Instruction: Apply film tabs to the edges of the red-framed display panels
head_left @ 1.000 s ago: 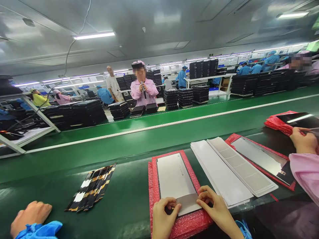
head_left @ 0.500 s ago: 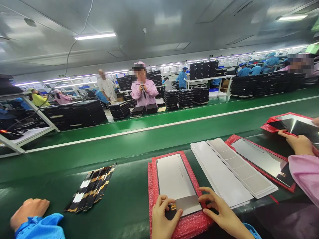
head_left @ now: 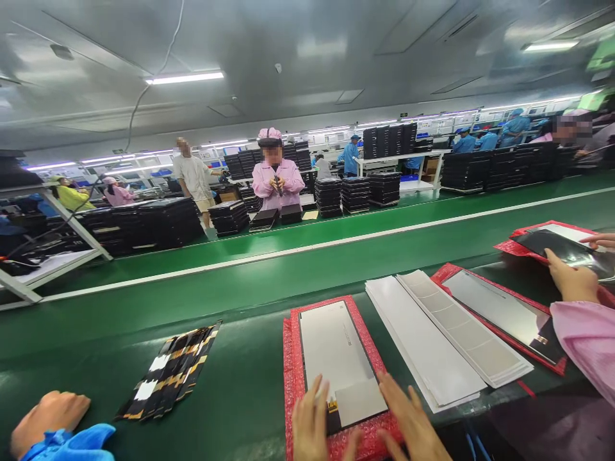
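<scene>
A flat display panel [head_left: 331, 339] with a silvery back and dark edges rests on a stack of red bubble-wrap sheets [head_left: 291, 358]. Across its lower part lies a grey rectangular sheet [head_left: 360, 397], flat against the back. My left hand [head_left: 312, 419] is over the panel's lower left corner, fingers stretched and somewhat blurred, beside a small gold-and-black connector piece [head_left: 332, 413]. At the lower right corner, my right hand [head_left: 410, 419] has its fingers extended and apart. Neither hand holds anything; whether the fingertips touch the panel I cannot tell.
Dark flex strips [head_left: 170, 371] lie left, beside another person's fist [head_left: 50, 419]. White sheets [head_left: 423, 346] and a strip of grey stickers [head_left: 466, 326] lie right. Beyond them are another panel [head_left: 494, 304] and a pink-sleeved co-worker's hand [head_left: 571, 278]. Black stacks [head_left: 329, 197] stand across the green belt.
Both hands have loosened from their pinching pose at the grey sheet and spread their fingers. The sheet now lies flatter on the panel. The view has shifted slightly.
</scene>
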A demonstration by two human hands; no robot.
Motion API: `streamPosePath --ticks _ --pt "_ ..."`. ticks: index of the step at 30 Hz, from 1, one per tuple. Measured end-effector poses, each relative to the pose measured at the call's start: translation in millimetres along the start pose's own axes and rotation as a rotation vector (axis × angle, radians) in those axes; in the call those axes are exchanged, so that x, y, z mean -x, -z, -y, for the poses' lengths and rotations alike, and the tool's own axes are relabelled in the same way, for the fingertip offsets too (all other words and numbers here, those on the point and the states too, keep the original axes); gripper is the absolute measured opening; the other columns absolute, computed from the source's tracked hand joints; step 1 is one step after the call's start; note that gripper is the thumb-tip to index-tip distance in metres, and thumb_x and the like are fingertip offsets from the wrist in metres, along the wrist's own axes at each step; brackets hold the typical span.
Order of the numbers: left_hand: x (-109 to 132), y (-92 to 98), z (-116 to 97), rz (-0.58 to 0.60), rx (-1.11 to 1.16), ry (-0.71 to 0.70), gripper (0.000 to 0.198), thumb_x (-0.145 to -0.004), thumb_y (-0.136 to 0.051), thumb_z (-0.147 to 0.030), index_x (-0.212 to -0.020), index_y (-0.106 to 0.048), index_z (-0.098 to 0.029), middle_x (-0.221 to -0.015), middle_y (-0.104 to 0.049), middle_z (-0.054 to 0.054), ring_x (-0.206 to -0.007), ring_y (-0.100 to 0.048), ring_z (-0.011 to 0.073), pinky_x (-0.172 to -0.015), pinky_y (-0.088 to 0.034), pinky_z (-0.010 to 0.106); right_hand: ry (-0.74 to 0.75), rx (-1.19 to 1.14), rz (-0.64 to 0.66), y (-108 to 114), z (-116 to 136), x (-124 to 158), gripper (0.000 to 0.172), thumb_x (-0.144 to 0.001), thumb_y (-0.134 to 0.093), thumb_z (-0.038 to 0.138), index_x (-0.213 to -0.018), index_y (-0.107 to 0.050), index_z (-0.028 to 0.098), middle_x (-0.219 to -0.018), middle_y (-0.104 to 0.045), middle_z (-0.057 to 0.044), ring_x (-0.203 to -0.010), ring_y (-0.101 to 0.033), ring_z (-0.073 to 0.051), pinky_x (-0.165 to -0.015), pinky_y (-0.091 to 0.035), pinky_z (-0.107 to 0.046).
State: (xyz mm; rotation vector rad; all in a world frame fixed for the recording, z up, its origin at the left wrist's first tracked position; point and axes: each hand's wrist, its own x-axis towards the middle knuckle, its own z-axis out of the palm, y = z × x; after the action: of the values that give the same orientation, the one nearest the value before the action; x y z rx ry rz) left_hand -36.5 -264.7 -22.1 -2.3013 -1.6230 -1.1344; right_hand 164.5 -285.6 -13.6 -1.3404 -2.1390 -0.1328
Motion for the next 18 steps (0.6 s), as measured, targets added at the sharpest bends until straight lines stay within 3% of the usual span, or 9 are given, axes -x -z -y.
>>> streamPosePath --ticks 2,4,7,10,12,15,18 --pt "8.9 -10.5 -5.0 0.072 -0.091 -0.192 0.046 -0.077 -0.054 -0.025 -0.122 -0.047 -0.024 -0.118 -0.056 0.009 -0.109 -0.05 0.0297 -0.098 -0.029 0.052 0.192 0.084 -0.035 -12.8 5.7 -3.7 0.064 -0.083 -0.039 0.02 -0.14 -0.01 0.016 -0.127 -0.046 -0.007 -0.114 -0.047 -0.019 -0.101 -0.029 -0.036" --pt "16.4 -21.0 -7.2 0.126 -0.188 -0.272 0.047 -0.077 -0.05 -0.012 -0.12 -0.049 -0.031 -0.115 -0.059 0.004 -0.107 -0.052 0.0271 -0.099 -0.028 0.052 0.271 0.168 -0.046 -25.5 8.5 -6.3 0.06 -0.082 -0.036 0.02 -0.138 -0.015 0.013 -0.125 -0.048 -0.006 -0.11 -0.05 -0.018 -0.102 -0.027 -0.036" --pt "22.9 -27.2 1.5 0.172 -0.307 -0.256 0.049 -0.077 -0.047 -0.008 -0.121 -0.048 -0.03 -0.118 -0.056 0.004 -0.107 -0.052 0.0261 -0.095 -0.035 0.049 0.214 0.279 -0.048 -34.4 6.7 -6.4 0.058 -0.084 -0.038 0.033 -0.137 -0.022 0.016 -0.127 -0.046 -0.006 -0.107 -0.053 -0.022 -0.1 -0.028 -0.043" --pt "21.4 -16.8 24.4 0.25 -0.312 -0.217 0.042 -0.081 -0.047 -0.02 -0.123 -0.047 -0.025 -0.122 -0.052 0.005 -0.109 -0.051 0.0277 -0.084 -0.045 0.046 0.095 0.317 -0.04 -26.8 1.7 -5.2 0.071 -0.08 -0.041 0.052 -0.139 -0.016 0.02 -0.127 -0.045 -0.008 -0.105 -0.053 -0.029 -0.092 -0.034 -0.049" --pt "15.3 -3.1 42.9 0.27 -0.219 -0.168 0.042 -0.081 -0.048 -0.037 -0.12 -0.051 -0.022 -0.123 -0.052 0.007 -0.11 -0.05 0.0291 -0.081 -0.048 0.044 0.01 0.32 -0.033 -17.6 -0.7 -5.2 0.08 -0.078 -0.041 0.059 -0.14 -0.008 0.02 -0.128 -0.042 -0.011 -0.107 -0.051 -0.033 -0.084 -0.038 -0.053" --pt "-0.6 18.0 64.8 0.22 -0.012 0.04 0.045 -0.081 -0.044 -0.049 -0.111 -0.058 -0.017 -0.12 -0.054 0.011 -0.107 -0.052 0.0266 -0.086 -0.047 0.039 -0.097 0.326 -0.024 -13.2 0.7 -6.1 0.084 -0.077 -0.041 0.06 -0.14 -0.003 0.019 -0.133 -0.035 -0.015 -0.112 -0.045 -0.038 -0.08 -0.038 -0.057" --pt "-17.3 29.4 71.7 0.253 0.218 0.301 0.041 -0.084 -0.041 -0.047 -0.102 -0.061 -0.016 -0.099 -0.064 0.009 -0.084 -0.061 0.0204 -0.073 -0.052 0.03 -0.019 0.315 -0.051 -30.5 11.4 -8.9 0.075 -0.081 -0.038 0.053 -0.14 -0.008 0.017 -0.131 -0.038 -0.015 -0.111 -0.047 -0.034 -0.087 -0.035 -0.054"
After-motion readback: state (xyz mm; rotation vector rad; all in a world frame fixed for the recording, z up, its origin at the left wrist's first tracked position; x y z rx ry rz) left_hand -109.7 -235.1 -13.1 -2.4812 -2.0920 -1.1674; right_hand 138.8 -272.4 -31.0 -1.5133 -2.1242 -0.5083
